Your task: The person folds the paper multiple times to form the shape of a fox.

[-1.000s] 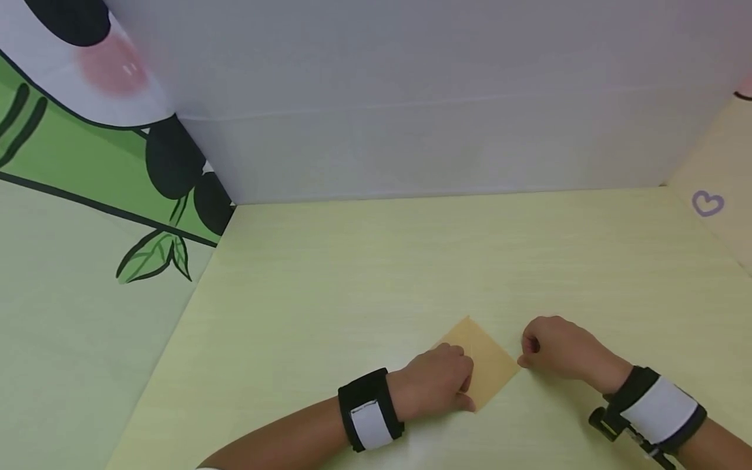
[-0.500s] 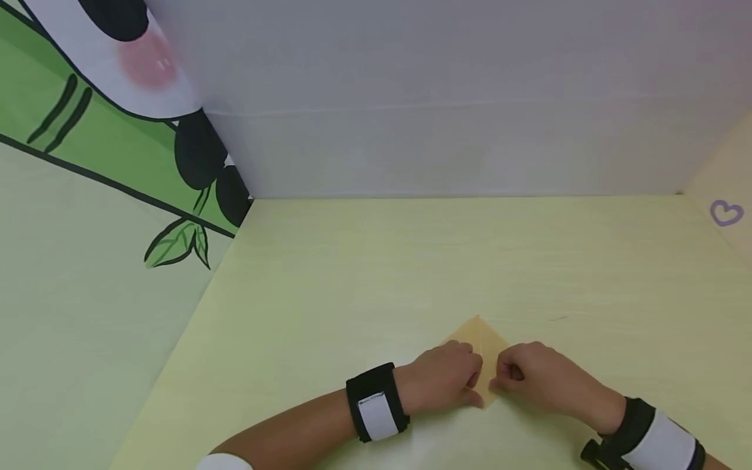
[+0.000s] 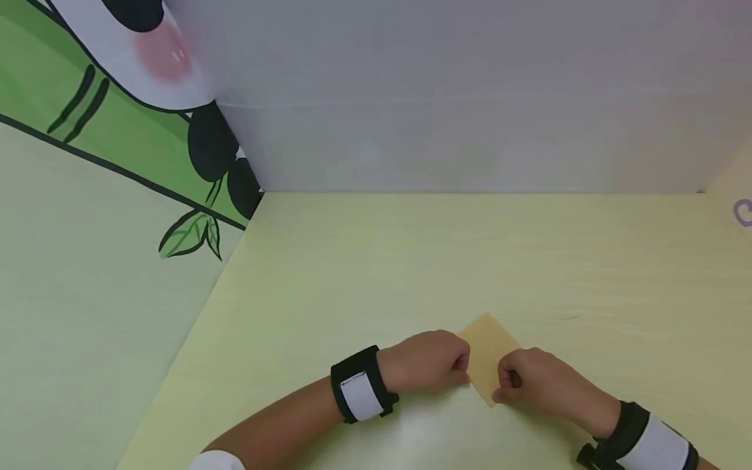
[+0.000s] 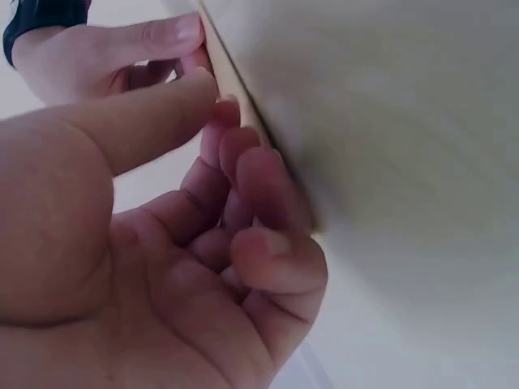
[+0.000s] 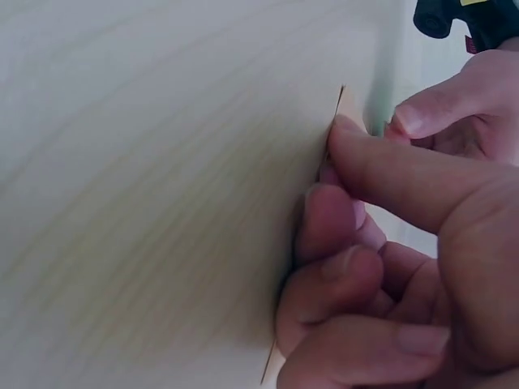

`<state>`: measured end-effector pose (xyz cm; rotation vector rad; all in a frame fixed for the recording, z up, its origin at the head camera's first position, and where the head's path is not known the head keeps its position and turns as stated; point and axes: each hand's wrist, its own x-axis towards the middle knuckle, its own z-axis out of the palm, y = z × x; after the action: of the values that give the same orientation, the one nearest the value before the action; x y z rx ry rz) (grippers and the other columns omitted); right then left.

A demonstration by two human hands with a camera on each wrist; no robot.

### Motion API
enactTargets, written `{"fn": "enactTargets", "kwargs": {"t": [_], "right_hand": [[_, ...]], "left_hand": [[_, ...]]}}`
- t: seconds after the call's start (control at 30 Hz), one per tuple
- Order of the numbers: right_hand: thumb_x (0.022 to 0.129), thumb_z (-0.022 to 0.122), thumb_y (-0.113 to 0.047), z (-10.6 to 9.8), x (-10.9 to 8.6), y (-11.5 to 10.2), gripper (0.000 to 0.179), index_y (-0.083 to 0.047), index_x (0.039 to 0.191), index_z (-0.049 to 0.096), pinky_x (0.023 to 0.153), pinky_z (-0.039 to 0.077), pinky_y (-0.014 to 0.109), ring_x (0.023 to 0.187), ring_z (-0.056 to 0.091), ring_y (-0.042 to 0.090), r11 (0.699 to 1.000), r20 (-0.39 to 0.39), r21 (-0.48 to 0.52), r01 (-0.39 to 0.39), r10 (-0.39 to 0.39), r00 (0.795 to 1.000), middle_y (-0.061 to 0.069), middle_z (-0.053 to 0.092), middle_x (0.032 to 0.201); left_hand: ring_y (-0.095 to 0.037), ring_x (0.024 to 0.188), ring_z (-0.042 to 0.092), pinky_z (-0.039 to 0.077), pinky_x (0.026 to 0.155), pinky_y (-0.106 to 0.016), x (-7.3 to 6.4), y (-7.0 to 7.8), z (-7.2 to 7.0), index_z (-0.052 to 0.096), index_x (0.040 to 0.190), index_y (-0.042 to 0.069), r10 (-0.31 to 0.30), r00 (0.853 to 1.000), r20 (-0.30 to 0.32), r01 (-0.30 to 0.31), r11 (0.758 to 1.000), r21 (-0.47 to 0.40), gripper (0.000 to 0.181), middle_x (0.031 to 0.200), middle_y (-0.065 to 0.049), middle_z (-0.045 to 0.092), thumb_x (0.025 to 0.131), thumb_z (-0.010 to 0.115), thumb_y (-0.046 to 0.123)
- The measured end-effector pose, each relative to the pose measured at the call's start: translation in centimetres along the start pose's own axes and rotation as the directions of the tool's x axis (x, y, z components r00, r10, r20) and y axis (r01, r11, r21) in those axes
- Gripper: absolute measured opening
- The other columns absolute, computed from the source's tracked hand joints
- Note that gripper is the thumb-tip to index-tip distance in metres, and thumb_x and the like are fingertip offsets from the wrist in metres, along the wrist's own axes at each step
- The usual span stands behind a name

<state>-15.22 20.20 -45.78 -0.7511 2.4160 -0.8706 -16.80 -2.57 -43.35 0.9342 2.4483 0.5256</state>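
Note:
A small square of orange-tan paper (image 3: 489, 352) lies on the table, turned so that a corner points away from me. My left hand (image 3: 424, 361) is at its left corner, fingers curled and thumb against the paper's edge. On the lower right side my right hand (image 3: 549, 388) pinches the paper between thumb and curled fingers. The left wrist view shows the paper edge-on as a thin strip (image 4: 231, 81) beside the left fingertips. In the right wrist view the right thumb presses near a corner of the paper (image 5: 349, 101). The hands cover both side corners.
The pale wood-grain table (image 3: 411, 261) runs back to a grey-white panel (image 3: 440, 130). A panel with a printed green and black cartoon (image 3: 147, 124) stands at the left. At the right, a side panel bears a purple heart (image 3: 741, 212). Both wrists wear black straps.
My left hand has drawn back from the paper's middle to its left corner. The right hand has moved from the right corner inward along the lower right side. The head view has shifted slightly.

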Motion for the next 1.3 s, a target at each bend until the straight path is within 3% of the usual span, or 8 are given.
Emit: {"fn": "enactTargets", "kwargs": {"t": [0.17,0.33,0.67,1.0,1.3], "right_hand": [[0.083,0.084,-0.023,0.0,0.0,0.2,0.036,-0.022,0.066,0.053,0.053,0.032,0.021,0.058,0.040,-0.001,1.000,-0.016,-0.017,-0.008,0.008,1.000,-0.016,0.039,0.059],[0.083,0.084,-0.022,0.0,0.2,0.4,0.037,-0.021,0.065,0.052,0.053,0.031,0.021,0.057,0.039,-0.001,1.000,-0.015,-0.008,-0.002,0.002,1.000,-0.016,0.038,0.059],[0.083,0.084,-0.022,0.1,0.5,0.1,0.036,-0.021,0.066,0.052,0.052,0.030,0.021,0.055,0.038,-0.001,1.000,-0.008,0.000,-0.008,0.008,1.000,-0.015,0.038,0.059],[0.081,0.085,-0.022,0.2,0.7,0.1,0.039,-0.022,0.064,0.051,0.052,0.029,0.021,0.056,0.038,0.000,0.999,-0.015,-0.036,-0.027,0.026,1.000,-0.015,0.037,0.059],[0.079,0.087,-0.023,0.3,0.5,0.3,0.038,-0.021,0.064,0.051,0.053,0.031,0.022,0.056,0.040,0.003,0.995,-0.007,-0.043,-0.091,0.091,0.996,-0.013,0.041,0.058]], "left_hand": [[0.000,0.065,0.048,0.038,0.061,-0.014,0.0,0.3,-0.6,0.059,0.078,0.018,-0.018,0.999,0.027,0.017,1.000,0.008,0.023,0.071,0.013,0.052,0.098,0.070,0.022],[0.000,0.061,0.047,0.038,0.054,-0.016,1.3,1.2,0.2,0.058,0.073,0.019,-0.021,0.997,0.076,0.017,0.998,0.058,0.027,0.067,0.014,0.051,0.096,0.071,0.025],[-0.002,0.051,0.039,0.032,0.047,-0.019,2.5,2.1,0.6,0.054,0.063,0.018,-0.116,0.985,0.124,0.104,0.990,0.100,0.036,0.054,0.011,0.040,0.092,0.074,0.023],[-0.004,0.046,0.024,0.017,0.046,-0.022,3.2,1.7,-0.4,0.046,0.051,0.015,-0.192,0.967,0.166,0.183,0.980,0.073,0.045,0.047,0.011,0.026,0.085,0.075,0.017],[-0.005,0.047,0.025,0.019,0.046,-0.021,3.8,0.4,-1.4,0.043,0.051,0.015,-0.235,0.956,0.177,0.230,0.972,0.049,0.046,0.049,0.010,0.026,0.085,0.074,0.013]]}}
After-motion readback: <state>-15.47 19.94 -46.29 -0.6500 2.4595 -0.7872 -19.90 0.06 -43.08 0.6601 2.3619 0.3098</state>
